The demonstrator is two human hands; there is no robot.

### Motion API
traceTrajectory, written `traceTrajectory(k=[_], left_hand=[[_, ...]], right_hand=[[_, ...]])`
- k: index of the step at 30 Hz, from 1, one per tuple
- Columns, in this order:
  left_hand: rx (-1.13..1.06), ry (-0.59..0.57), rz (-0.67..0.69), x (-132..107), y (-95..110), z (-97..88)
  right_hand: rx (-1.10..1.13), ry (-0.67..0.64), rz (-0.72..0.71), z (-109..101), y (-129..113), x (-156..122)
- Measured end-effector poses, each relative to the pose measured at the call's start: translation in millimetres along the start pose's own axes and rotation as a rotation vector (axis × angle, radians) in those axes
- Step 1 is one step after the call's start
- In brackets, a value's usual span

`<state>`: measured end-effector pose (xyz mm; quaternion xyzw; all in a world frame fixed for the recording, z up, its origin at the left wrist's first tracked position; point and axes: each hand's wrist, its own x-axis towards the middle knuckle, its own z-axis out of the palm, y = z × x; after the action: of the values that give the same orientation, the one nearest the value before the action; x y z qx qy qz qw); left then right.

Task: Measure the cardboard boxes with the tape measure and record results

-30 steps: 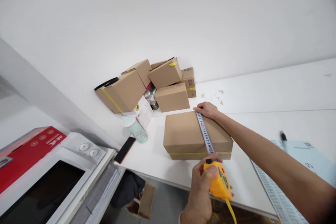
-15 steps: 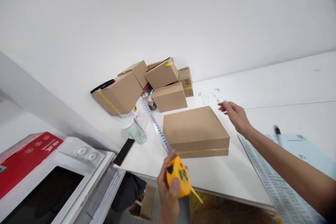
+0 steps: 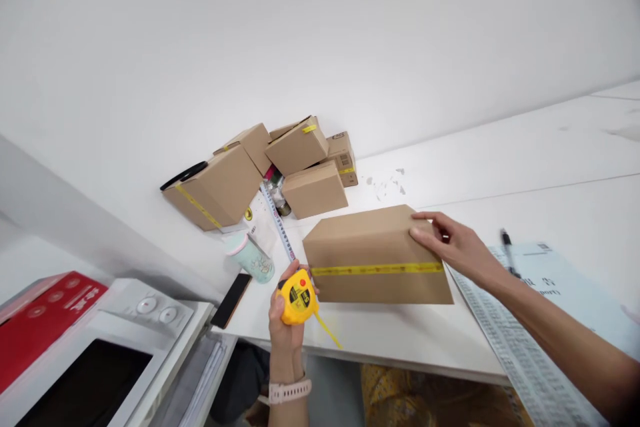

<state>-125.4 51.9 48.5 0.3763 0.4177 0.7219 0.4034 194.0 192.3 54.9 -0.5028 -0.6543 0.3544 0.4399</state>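
My left hand (image 3: 283, 313) is wrapped round a yellow tape measure (image 3: 299, 297), close to the table's front edge. Its blade (image 3: 278, 223) is pulled out and runs away toward the boxes at the back, while a yellow strap hangs from the case. A cardboard box (image 3: 373, 247) with a yellow band of tape stands just right of the tape measure, its taped side facing me. My right hand (image 3: 450, 240) pinches this box at its upper right corner, thumb on the near face and fingers over the top. The fingers of my left hand behind the case are partly hidden.
Several cardboard boxes (image 3: 315, 190) are stacked against the wall. A mint tumbler (image 3: 253, 259) and a dark phone-like slab (image 3: 231, 300) lie at the left. Printed sheets (image 3: 545, 300) and a black pen (image 3: 509, 250) lie right. A microwave (image 3: 95, 360) stands lower left.
My right hand has moved down and left onto the box and taken hold of its corner. The box has tipped, showing more of its taped side. My left hand shifted left with the tape measure.
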Motion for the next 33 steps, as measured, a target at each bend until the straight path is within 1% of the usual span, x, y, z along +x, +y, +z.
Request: traceTrajectory(k=[2,4,6,7,8,10,12,13,15,18,22,26,31,33], left_hand=[[0.003,-0.016,0.012,9.3,12.7,6.8],[0.016,-0.027,0.022,13.8,20.1,15.7],[0.059,-0.043,0.031,8.1,21.0,28.1],[0.087,-0.059,0.031,0.5,18.7,35.6],[0.123,-0.081,0.027,-10.0,14.2,43.6],[0.135,-0.156,-0.024,-37.0,-1.0,60.0],[0.079,-0.245,-0.172,-64.7,-22.0,74.1],[0.033,-0.257,-0.244,-76.3,-32.8,79.5],[-0.039,-0.265,-0.355,-92.3,-51.2,85.7],[-0.093,-0.277,-0.426,-99.6,-64.7,83.8],[-0.111,-0.3,-0.395,-100.0,-67.5,72.7],[-0.122,-0.28,-0.376,-107.5,-73.6,69.4],[-0.167,-0.248,-0.414,-116.3,-88.9,69.9],[-0.161,-0.261,-0.409,-115.2,-95.8,67.9]], right_hand=[[-0.067,0.048,0.047,-6.7,-12.4,14.3],[-0.106,0.073,0.035,-8.9,-17.6,30.1],[-0.109,0.121,-0.069,-7.1,-17.1,44.8],[-0.099,0.138,-0.135,-5.4,-15.8,50.9],[-0.082,0.137,-0.19,-3.6,-14.3,55.8],[-0.043,0.082,-0.236,-0.3,-12.1,61.7],[-0.011,0.011,-0.252,2.0,-11.5,63.2],[-0.002,-0.001,-0.279,2.9,-11.7,63.0],[-0.026,0.004,-0.378,4.0,-12.8,62.0],[-0.179,0.0,-0.53,4.7,-15.3,61.1],[-0.426,-0.012,-0.645,5.6,-17.1,62.5],[-0.561,-0.025,-0.668,6.1,-17.9,65.0],[-0.669,-0.028,-0.674,6.4,-18.8,67.0],[-0.705,-0.021,-0.695,6.6,-19.5,67.0]])
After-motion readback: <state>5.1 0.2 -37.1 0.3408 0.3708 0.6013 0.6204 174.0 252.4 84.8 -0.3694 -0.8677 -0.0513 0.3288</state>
